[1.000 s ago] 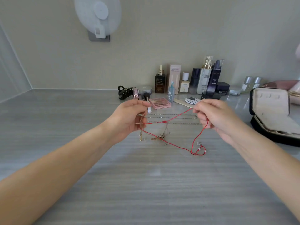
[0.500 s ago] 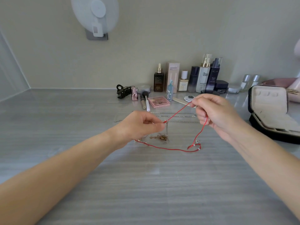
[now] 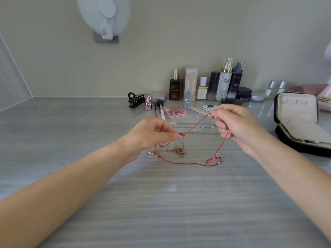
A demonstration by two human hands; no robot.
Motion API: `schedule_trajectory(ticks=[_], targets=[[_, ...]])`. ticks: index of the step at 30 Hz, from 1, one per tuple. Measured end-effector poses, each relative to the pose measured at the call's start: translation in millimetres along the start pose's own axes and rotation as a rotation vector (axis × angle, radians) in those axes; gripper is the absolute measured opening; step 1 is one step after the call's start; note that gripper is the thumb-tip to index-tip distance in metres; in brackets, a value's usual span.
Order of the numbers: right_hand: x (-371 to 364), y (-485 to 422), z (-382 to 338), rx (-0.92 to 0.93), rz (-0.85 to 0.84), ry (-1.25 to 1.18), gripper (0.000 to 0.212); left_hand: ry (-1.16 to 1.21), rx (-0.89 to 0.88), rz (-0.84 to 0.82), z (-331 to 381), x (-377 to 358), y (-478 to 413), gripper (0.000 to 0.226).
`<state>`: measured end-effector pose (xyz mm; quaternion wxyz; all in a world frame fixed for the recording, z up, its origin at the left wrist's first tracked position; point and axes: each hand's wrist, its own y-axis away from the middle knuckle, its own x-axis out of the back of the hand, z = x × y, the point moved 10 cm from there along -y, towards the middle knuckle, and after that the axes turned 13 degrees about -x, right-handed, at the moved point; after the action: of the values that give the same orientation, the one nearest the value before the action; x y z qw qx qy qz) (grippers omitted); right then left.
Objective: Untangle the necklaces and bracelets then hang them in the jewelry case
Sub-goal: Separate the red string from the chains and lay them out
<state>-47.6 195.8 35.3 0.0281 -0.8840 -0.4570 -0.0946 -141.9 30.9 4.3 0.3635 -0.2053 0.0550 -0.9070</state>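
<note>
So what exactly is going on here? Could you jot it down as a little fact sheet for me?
Left hand: pinches the red cord at its knot
Right hand: holds the same cord further along, higher up
Cord's slack: droops in a loop onto the table
Gold chains: bunched below the knot, seemingly tangled with the cord
Silver chains: lying straight on the table behind the hands
Jewelry case: open, on the right
</note>
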Motion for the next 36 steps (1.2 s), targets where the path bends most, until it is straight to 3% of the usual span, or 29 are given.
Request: schedule_trajectory(ticks=[7, 15, 25, 36], targets=[[2, 0, 1, -0.005, 0.009, 0.057, 0.019, 0.033, 0.025, 0.098, 5, 15, 0, 0.009], [-1, -3, 9, -0.038, 0.009, 0.133, 0.02, 0.19, -0.053, 0.191, 19, 32, -3, 0.02], [2, -4, 12, -0.071, 0.028, 0.153, 0.019, 0.433, -0.151, 0.328, 36, 60, -5, 0.013], [2, -5, 18, -0.115, 0.043, 0.214, 0.019, 0.489, -0.265, 0.341, 60, 73, -4, 0.018]])
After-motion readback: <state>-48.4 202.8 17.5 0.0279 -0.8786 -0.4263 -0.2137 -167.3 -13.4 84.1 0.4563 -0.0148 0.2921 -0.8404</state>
